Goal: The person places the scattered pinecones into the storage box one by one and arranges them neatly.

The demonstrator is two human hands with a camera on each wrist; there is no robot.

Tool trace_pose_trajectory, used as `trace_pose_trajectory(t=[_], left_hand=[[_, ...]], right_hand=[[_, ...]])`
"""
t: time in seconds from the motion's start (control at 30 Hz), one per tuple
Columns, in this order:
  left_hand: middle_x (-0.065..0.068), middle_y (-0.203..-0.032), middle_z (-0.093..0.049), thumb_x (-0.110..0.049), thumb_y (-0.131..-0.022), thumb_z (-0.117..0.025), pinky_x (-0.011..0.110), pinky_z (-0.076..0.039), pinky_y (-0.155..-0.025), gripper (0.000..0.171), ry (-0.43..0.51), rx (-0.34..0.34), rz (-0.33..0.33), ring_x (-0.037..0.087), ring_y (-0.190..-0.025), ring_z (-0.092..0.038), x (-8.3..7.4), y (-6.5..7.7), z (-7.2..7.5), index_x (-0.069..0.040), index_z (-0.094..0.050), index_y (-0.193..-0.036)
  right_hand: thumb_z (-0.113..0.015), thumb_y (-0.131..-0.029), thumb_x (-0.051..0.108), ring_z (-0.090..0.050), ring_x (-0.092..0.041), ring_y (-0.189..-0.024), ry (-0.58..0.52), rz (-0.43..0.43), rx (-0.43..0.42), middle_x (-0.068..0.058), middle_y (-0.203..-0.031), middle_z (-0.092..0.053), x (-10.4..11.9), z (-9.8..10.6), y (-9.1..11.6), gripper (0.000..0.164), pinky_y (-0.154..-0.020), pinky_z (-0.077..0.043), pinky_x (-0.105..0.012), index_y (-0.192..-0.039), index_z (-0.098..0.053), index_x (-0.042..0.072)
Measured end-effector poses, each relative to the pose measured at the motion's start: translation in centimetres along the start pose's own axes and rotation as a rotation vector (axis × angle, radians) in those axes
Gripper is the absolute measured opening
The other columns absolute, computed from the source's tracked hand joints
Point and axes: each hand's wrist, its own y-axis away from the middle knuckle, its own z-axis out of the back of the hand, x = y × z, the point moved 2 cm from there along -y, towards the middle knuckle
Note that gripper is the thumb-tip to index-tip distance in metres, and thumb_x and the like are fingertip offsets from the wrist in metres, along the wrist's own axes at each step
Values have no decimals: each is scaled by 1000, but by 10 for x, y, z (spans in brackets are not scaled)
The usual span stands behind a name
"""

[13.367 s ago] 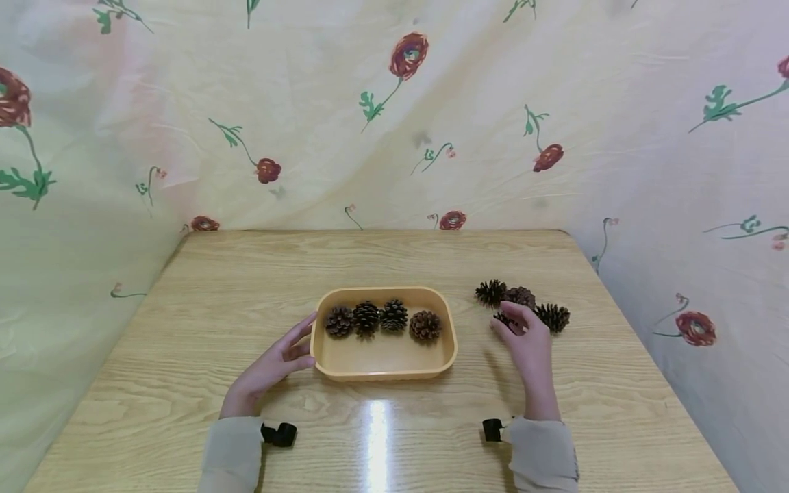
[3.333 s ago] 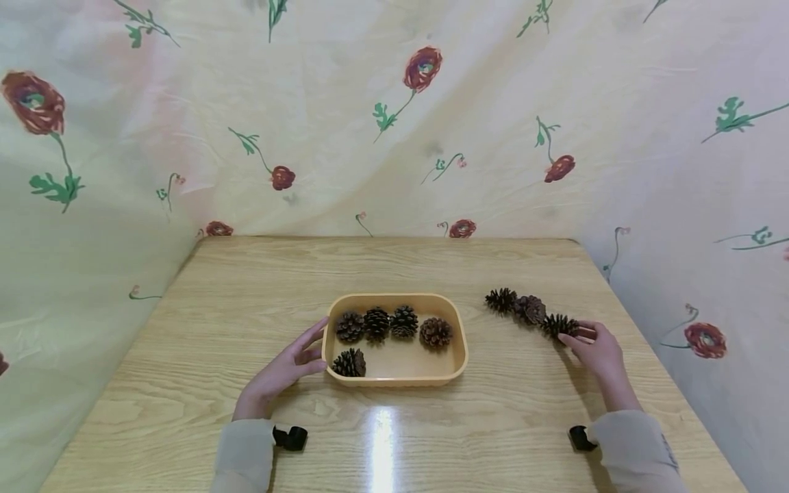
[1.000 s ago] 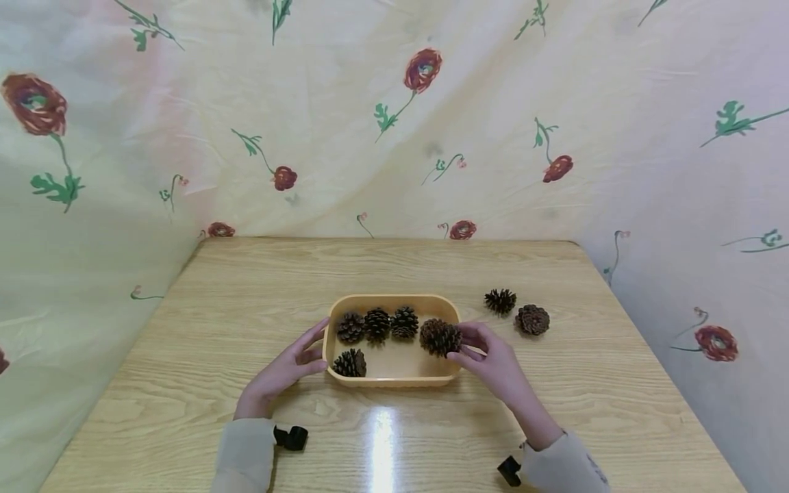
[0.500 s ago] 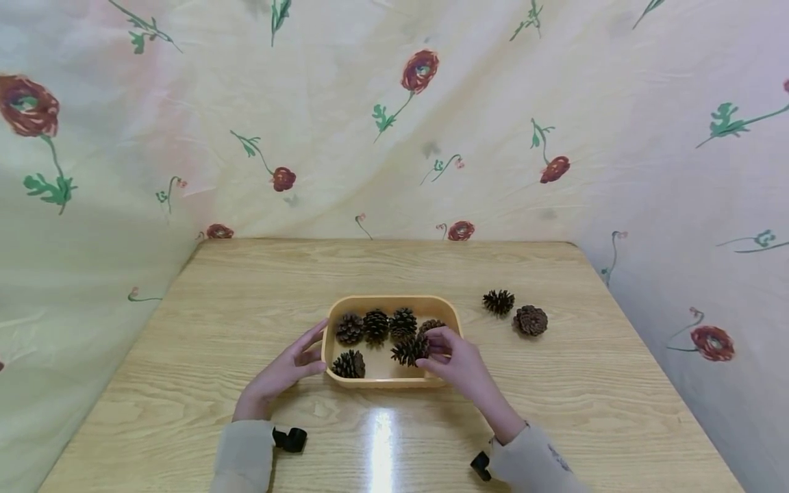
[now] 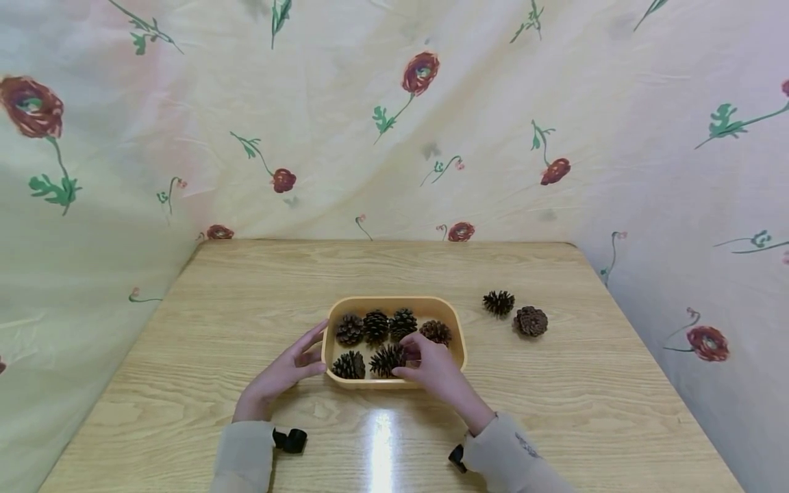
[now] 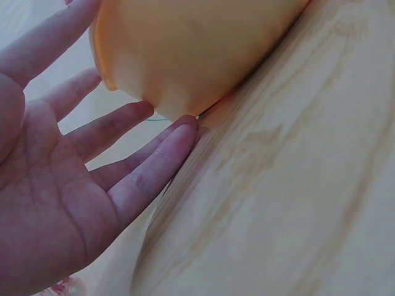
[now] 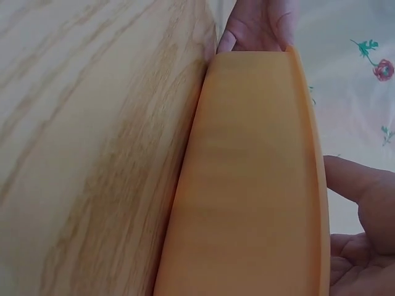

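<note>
My right hand pinches a dark, spiky pine cone low inside the orange-yellow plastic tray, near its front wall. Whether that cone touches the tray floor cannot be told. To its left lies another pine cone in the front left corner. Several more stand in a row along the back, the rightmost being a browner pine cone. At the tray's left end my left hand rests its extended fingers against the outer wall; the left wrist view has these fingers at the tray's side. The right wrist view hides the held cone behind the tray wall.
Right of the tray, a dark pine cone and a rounder brown pine cone lie apart on the wooden table. Flower-patterned cloth hangs behind the table and along both sides.
My right hand took a pine cone from the group at the right and carried it left into the tray, past the browner cone. Earlier, another cone came into the front left corner. My left hand stayed.
</note>
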Motion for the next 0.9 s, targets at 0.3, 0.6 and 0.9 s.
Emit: trace_pose_trajectory(t=[0.3, 0.6, 0.9], left_hand=[[19, -162, -9, -14, -94, -63, 60, -28, -113, 83, 21, -12, 17, 49, -142, -27, -2, 2, 0, -27, -10, -157], [19, -162, -9, -15, -94, -63, 61, -28, -113, 83, 21, -6, 11, 49, -141, -28, 0, 2, 1, -28, -10, -157], [20, -162, -10, -15, -93, -63, 61, -28, -113, 83, 20, -4, 8, 49, -141, -28, -1, 1, 0, -28, -11, -157]], right_hand=[[-80, -79, 24, -66, -22, -94, 41, -20, 62, -8, -104, -70, 4, -2, -3, 45, -81, -56, -38, -116, -60, 6], [-79, -80, 22, -67, -22, -92, 13, 2, 127, -10, -102, -70, 3, -6, -9, 45, -79, -57, -36, -115, -59, 3], [-80, -80, 23, -67, -24, -95, -8, 14, 153, -11, -104, -70, 0, -7, -13, 45, -79, -56, -38, -115, -59, 3]])
